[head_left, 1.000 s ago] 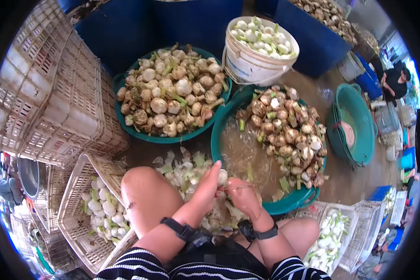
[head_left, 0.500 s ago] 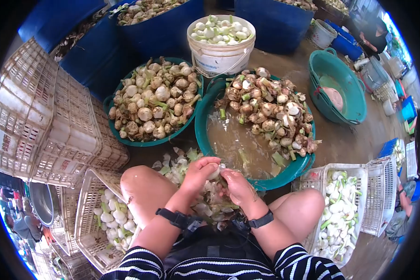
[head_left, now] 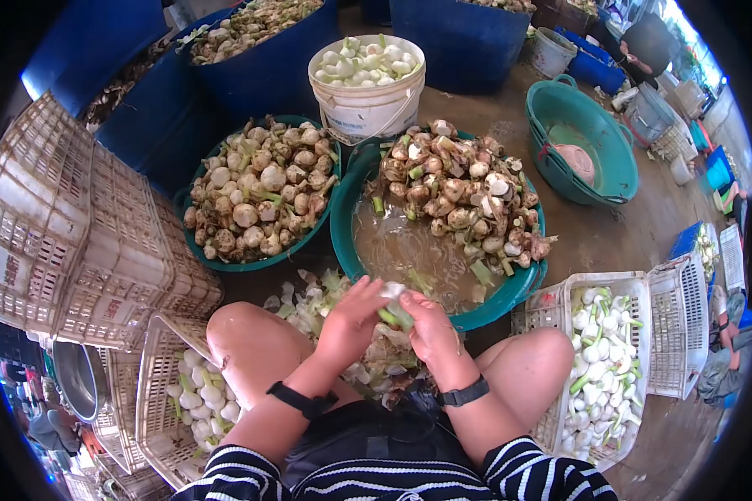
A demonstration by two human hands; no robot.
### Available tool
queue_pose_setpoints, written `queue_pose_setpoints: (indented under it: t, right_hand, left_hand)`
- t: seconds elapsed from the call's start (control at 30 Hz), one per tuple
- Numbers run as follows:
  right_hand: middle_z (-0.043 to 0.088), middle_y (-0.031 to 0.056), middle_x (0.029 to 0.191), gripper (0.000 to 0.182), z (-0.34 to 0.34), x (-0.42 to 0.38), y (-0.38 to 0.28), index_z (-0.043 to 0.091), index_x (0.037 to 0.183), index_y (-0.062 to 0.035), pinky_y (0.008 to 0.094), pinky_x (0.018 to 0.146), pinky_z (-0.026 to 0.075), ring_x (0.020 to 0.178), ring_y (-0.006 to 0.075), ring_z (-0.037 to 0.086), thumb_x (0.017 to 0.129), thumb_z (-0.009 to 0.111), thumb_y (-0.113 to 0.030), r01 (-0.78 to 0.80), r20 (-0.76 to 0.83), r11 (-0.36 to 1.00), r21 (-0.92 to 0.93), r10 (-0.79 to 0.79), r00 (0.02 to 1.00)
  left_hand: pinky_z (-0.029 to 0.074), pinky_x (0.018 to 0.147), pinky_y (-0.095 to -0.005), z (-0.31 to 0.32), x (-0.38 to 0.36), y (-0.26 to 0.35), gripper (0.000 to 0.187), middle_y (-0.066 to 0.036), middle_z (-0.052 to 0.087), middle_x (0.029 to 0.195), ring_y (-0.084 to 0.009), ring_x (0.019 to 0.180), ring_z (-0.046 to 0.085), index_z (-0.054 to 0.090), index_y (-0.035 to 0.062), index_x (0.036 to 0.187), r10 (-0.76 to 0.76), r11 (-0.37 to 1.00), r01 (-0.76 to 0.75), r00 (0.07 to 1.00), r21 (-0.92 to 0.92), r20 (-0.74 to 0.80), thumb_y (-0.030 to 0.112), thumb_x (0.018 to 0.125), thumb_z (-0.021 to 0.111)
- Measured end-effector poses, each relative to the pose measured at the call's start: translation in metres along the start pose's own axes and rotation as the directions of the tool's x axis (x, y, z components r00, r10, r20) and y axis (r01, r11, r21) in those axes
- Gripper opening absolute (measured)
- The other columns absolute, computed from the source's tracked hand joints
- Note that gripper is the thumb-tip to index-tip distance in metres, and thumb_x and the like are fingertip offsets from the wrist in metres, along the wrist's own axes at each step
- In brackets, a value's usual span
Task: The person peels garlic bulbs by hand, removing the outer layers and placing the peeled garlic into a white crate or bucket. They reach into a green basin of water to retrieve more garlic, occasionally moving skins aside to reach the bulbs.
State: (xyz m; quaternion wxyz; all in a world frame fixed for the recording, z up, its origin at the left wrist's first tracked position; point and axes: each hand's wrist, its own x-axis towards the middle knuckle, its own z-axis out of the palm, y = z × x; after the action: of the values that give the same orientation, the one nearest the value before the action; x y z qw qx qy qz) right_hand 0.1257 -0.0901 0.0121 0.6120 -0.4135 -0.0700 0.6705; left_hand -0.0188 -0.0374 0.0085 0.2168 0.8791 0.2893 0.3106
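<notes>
A peeled white garlic bulb (head_left: 393,290) with green at its lower end is between my two hands, above my lap. My right hand (head_left: 434,336) is closed on it, thumb and fingers along its right side. From the other side my left hand (head_left: 348,324) meets the bulb, fingers reaching to its edge and partly blurred. Below the hands lies a heap of loose garlic skins (head_left: 384,355) between my knees. Just beyond, a green tub (head_left: 342,242) holds murky water and unpeeled, muddy garlic bulbs (head_left: 455,188).
Left of the tub sits a second green basin (head_left: 288,257) of unpeeled garlic. A white bucket (head_left: 363,104) of peeled bulbs stands behind. Crates (head_left: 635,288) of peeled garlic flank both knees. Stacked crates (head_left: 100,225) rise at left; another green tub (head_left: 581,159) holds a pinkish round thing.
The view has shifted slightly. The garlic bulb has turned, so its white body and green end show more. My left fingers have straightened from a tighter pinch.
</notes>
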Motion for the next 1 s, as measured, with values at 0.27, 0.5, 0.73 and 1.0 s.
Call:
queue_pose_setpoints:
  t: [0.27,0.5,0.73,1.0]
  right_hand:
    - [0.058,0.01,0.093,0.011,-0.018,-0.038,-0.022,0.053,0.095,-0.004,0.0326,0.072,0.045,0.08,0.0197,0.055,0.088,0.047,-0.011,0.568,0.137,0.816,-0.106,-0.554,0.821]
    - [0.059,0.0174,0.1,0.04,0.0,-0.025,-0.038,0.055,0.107,0.0028,0.0355,0.077,0.046,0.081,0.0277,0.058,0.088,0.051,-0.032,0.531,0.416,0.151,-0.833,-0.461,0.784]
    - [0.054,0.0045,0.065,0.035,0.023,0.007,0.0,0.055,0.08,0.0002,0.0271,0.057,0.042,0.059,0.0147,0.052,0.088,0.051,-0.034,0.104,0.257,0.835,-0.54,0.046,0.965]
    - [0.048,0.0033,0.055,0.032,-0.007,-0.021,-0.036,0.05,0.065,-0.0037,0.0286,0.05,0.04,0.05,0.0151,0.048,0.088,0.047,-0.026,0.139,0.228,0.967,-0.213,-0.089,0.97]
  left_hand:
    - [0.045,0.064,-0.0228,-0.013,0.012,0.001,0.026,-0.004,0.059,0.1,-0.0148,0.075,0.054,0.054,0.0103,0.107,-0.769,-0.522,0.283,0.254,-0.805,0.587,0.029,0.089,0.052]
    - [0.042,0.055,-0.0222,-0.011,-0.001,-0.022,0.02,-0.002,0.061,0.084,-0.0107,0.065,0.052,0.053,0.0094,0.093,-0.851,-0.31,0.345,0.316,-0.886,0.42,0.029,0.09,0.05]
    - [0.038,0.044,-0.021,-0.002,0.007,0.01,0.014,-0.002,0.056,0.074,-0.0075,0.056,0.049,0.051,0.006,0.086,-0.885,0.267,0.476,0.466,-0.838,-0.017,0.02,0.089,0.051]
    - [0.024,0.039,-0.0192,-0.024,0.006,-0.012,0.019,0.004,0.042,0.059,-0.0069,0.045,0.033,0.056,0.0125,0.082,-0.754,-0.6,0.135,0.232,-0.789,0.614,0.03,0.086,0.049]
